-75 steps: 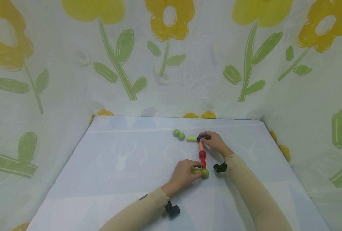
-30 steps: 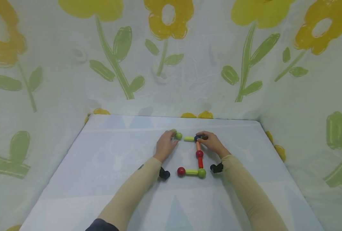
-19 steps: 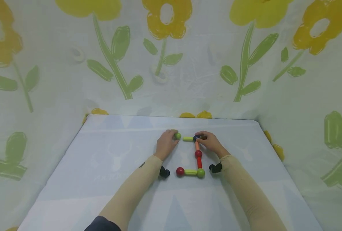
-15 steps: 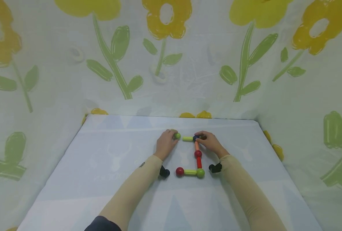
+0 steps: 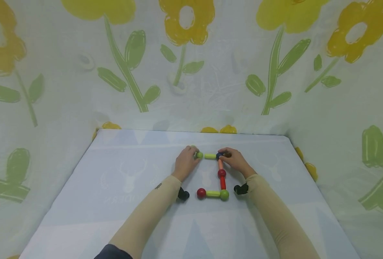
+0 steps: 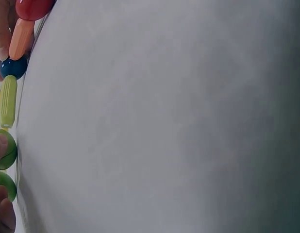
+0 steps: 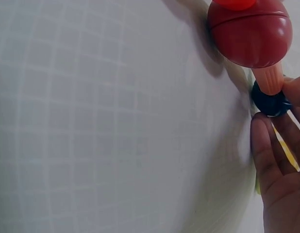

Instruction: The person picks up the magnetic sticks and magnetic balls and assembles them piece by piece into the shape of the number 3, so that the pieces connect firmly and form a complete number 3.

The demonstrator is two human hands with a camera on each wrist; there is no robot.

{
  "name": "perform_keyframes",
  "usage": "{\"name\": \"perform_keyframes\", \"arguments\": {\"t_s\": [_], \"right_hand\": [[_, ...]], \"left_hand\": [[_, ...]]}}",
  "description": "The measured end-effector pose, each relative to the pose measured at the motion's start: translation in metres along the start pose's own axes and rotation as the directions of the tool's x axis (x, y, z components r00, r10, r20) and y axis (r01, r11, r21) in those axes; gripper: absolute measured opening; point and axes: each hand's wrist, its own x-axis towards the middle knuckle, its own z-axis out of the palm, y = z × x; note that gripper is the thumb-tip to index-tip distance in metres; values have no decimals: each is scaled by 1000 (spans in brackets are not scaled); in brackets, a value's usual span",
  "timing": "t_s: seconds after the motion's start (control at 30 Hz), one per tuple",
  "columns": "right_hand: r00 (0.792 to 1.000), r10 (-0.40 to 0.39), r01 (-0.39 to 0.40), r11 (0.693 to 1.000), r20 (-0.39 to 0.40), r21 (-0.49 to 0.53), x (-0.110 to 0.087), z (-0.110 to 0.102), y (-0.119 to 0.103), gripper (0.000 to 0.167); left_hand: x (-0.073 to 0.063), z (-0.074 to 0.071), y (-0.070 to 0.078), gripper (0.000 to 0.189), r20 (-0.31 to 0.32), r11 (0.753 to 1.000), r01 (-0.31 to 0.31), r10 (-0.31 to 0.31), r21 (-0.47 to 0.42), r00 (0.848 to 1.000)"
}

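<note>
My left hand (image 5: pixel 185 162) holds a green ball (image 5: pixel 199 155) between thumb and fingers, right by the free end of a yellow-green stick (image 5: pixel 210 156). A second green ball (image 6: pixel 8 186) lies at the fingers of that hand, mostly covered in the head view. At the stick's other end my right hand (image 5: pixel 238 160) pinches a dark blue ball (image 7: pixel 270 102). From the blue ball an orange stick (image 5: pixel 220 164) runs down to a red ball (image 5: pixel 222 173). Below follow a red stick (image 5: pixel 222 182), a green corner ball, another yellow-green stick (image 5: pixel 212 194) and a red end ball (image 5: pixel 201 193).
The joined pieces lie on a pale printed table (image 5: pixel 127 208), right of its middle. Behind the table's far edge hangs a flowered cloth (image 5: pixel 224 90), which also rises at both sides. Dark wrist cameras (image 5: pixel 241 189) sit under both sleeves.
My left hand has left the lower yellow-green stick and gone to the far green balls, exposing the red end ball. One green ball has shifted slightly toward the upper stick. My right hand stays at the blue ball.
</note>
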Motion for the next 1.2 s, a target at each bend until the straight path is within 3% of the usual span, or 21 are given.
{"name": "perform_keyframes", "arguments": {"t_s": [0.27, 0.63, 1.2], "right_hand": [[1000, 15, -15, 1000, -5, -1, -1, -1, 3, 37], [999, 36, -36, 999, 4, 3, 1, 0, 5, 36], [1000, -6, 6, 1000, 17, 1, 1, -1, 2, 34]], "left_hand": [[-5, 0, 0, 33, 56, 991, 16, -8, -132, 998], [-10, 1, -3, 30, 33, 957, 59, -52, -283, 998], [-6, 1, -4, 33, 32, 952, 83, -77, -296, 996]]}}
